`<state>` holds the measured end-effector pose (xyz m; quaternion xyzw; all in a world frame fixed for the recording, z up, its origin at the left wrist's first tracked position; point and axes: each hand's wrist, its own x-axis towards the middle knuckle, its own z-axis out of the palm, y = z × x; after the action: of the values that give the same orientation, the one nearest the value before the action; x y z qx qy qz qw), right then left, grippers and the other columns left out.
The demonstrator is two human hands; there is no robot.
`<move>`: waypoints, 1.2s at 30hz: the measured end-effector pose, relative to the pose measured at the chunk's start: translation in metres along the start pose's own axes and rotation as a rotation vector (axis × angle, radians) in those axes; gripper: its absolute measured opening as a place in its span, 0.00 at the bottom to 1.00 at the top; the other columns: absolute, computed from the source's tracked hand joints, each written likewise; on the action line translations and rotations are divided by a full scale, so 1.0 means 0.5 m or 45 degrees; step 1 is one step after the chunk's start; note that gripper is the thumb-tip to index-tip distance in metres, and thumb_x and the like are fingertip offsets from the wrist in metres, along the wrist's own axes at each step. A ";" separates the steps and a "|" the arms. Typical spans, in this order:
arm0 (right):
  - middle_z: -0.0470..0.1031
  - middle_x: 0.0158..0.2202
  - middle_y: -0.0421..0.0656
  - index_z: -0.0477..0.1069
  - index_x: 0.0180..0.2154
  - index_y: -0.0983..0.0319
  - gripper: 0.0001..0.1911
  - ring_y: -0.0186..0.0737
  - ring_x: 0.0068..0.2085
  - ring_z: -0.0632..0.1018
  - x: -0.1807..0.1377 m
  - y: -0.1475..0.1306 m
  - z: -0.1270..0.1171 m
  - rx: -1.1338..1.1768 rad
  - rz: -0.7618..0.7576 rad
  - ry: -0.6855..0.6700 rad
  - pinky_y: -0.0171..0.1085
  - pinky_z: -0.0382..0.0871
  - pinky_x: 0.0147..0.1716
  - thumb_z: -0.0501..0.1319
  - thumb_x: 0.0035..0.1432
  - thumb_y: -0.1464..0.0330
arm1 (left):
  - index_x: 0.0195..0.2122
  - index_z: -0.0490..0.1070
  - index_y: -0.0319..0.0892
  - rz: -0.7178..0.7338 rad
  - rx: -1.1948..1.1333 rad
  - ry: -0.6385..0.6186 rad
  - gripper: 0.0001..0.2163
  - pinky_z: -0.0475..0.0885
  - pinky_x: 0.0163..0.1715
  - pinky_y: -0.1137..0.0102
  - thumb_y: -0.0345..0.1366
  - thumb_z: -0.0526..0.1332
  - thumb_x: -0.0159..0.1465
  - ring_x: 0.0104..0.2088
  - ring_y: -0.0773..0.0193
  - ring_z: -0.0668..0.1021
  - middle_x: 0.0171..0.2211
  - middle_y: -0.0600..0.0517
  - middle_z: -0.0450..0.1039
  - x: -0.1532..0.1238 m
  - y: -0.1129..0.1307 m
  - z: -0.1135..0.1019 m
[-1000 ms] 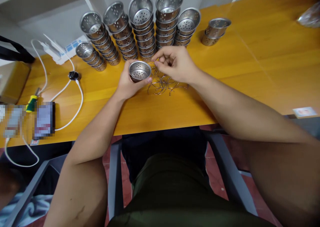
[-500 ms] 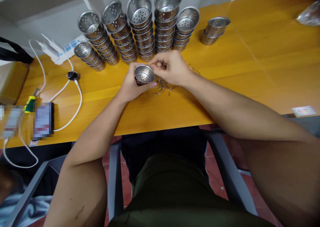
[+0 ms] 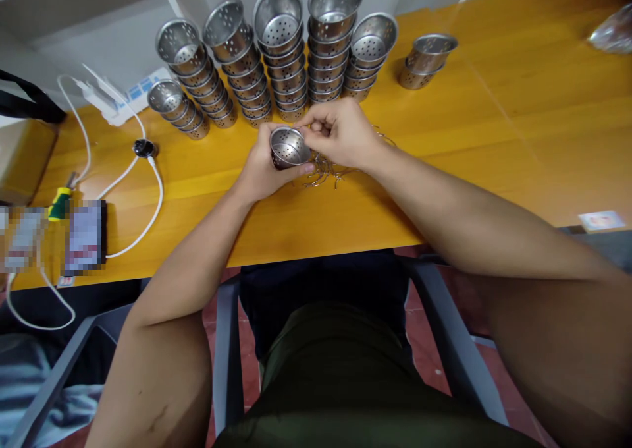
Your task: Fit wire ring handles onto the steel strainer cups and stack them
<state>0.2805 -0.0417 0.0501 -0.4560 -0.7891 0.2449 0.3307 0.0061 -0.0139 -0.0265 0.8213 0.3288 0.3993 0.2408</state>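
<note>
My left hand (image 3: 261, 168) is wrapped round a small perforated metal strainer cup (image 3: 290, 146), its open mouth tilted toward me. The thumb lies along the near side of the cup. At the cup's far right rim, the thumb and forefinger of my right hand (image 3: 340, 132) are pinched together. Whatever sits between those fingertips is too small to make out. Under and beside my right hand lies a loose heap of thin bent metal wires (image 3: 323, 171), partly covered by the hand.
Behind my hands stand several tall stacks of strainer cups (image 3: 286, 72). A shorter stack (image 3: 428, 59) is at the right. On the left are a power strip (image 3: 116, 109), white cables, a green-yellow screwdriver (image 3: 60, 204) and a phone (image 3: 86, 237). A clear plastic bag (image 3: 612, 33) lies far right.
The strainer cup has shifted very slightly to the right in my left hand. My right fingertips stay at its rim. A blurred shape at the lower left edge has left the view.
</note>
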 end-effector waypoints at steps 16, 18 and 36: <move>0.71 0.30 0.37 0.83 0.43 0.53 0.09 0.44 0.33 0.73 0.010 -0.002 0.039 0.495 -0.087 0.140 0.42 0.74 0.35 0.81 0.73 0.63 | 0.71 0.74 0.53 0.113 -0.170 0.045 0.47 0.91 0.67 0.46 0.81 0.83 0.68 0.59 0.45 0.92 0.60 0.47 0.84 0.011 -0.007 0.011; 0.76 0.32 0.39 0.84 0.44 0.53 0.14 0.44 0.35 0.76 0.009 0.001 0.024 0.600 -0.128 0.037 0.42 0.75 0.35 0.84 0.75 0.55 | 0.69 0.75 0.54 0.085 -0.243 0.053 0.43 0.91 0.64 0.49 0.81 0.81 0.71 0.56 0.49 0.92 0.57 0.49 0.84 0.011 -0.014 0.007; 0.75 0.33 0.38 0.82 0.46 0.54 0.36 0.42 0.35 0.74 0.004 0.018 0.018 0.774 -0.310 -0.230 0.40 0.74 0.34 0.89 0.69 0.33 | 0.73 0.73 0.55 0.194 -0.306 -0.006 0.43 0.91 0.61 0.51 0.74 0.85 0.72 0.55 0.51 0.90 0.60 0.47 0.83 0.008 -0.052 -0.004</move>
<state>0.2783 -0.0366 0.0386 -0.2153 -0.7549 0.4670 0.4070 -0.0028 0.0065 -0.0406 0.8100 0.2145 0.4511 0.3072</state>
